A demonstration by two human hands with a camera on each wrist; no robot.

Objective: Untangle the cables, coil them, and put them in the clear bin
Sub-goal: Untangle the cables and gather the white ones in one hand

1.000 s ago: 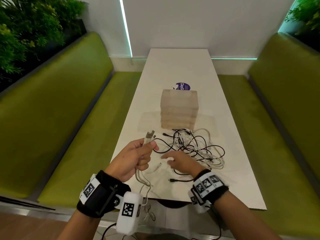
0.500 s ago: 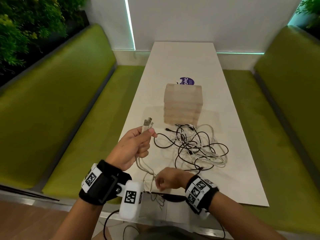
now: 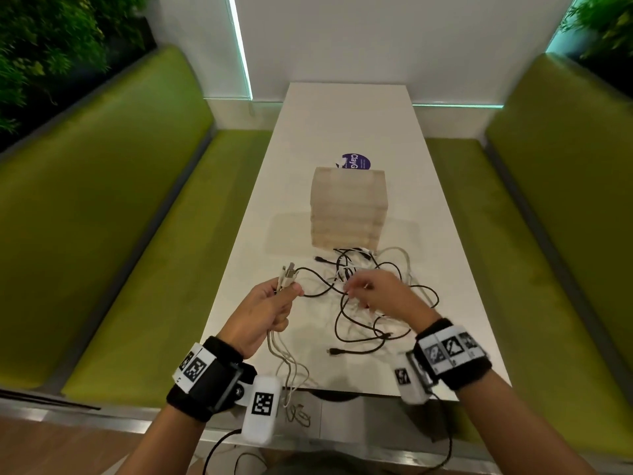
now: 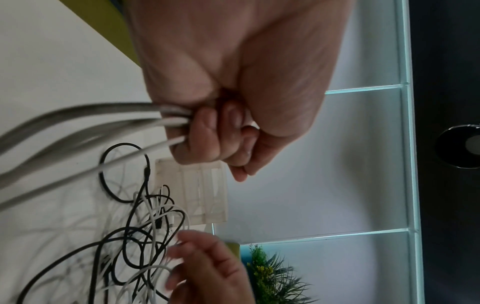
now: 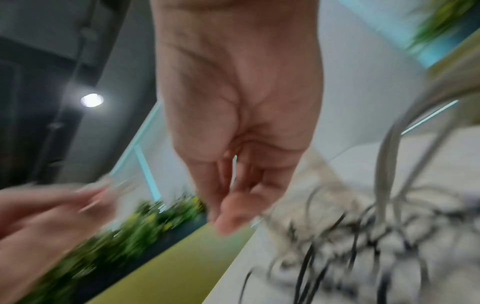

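A tangle of black and white cables (image 3: pixel 363 313) lies on the white table (image 3: pixel 342 118), just in front of the clear bin (image 3: pixel 347 207). My left hand (image 3: pixel 291 289) grips a bundle of grey-white cable strands (image 4: pixel 166 115) in its fist, left of the tangle. Their plugs (image 3: pixel 289 273) stick up above the thumb, and the strands hang down over the table's near edge (image 3: pixel 284 358). My right hand (image 3: pixel 352 291) hovers over the middle of the tangle with relaxed fingers (image 5: pixel 228 218); no cable shows in its grasp. That wrist view is blurred.
A loose black plug end (image 3: pixel 334 351) lies near the front edge. A purple round sticker (image 3: pixel 358 161) sits behind the bin. Green benches (image 3: pixel 137 234) (image 3: pixel 555 234) flank the table, with plants (image 3: pixel 51 46) behind the left one.
My right hand has moved from the table's near edge forward onto the tangle. The left hand still grips the grey-white strands and has barely shifted.
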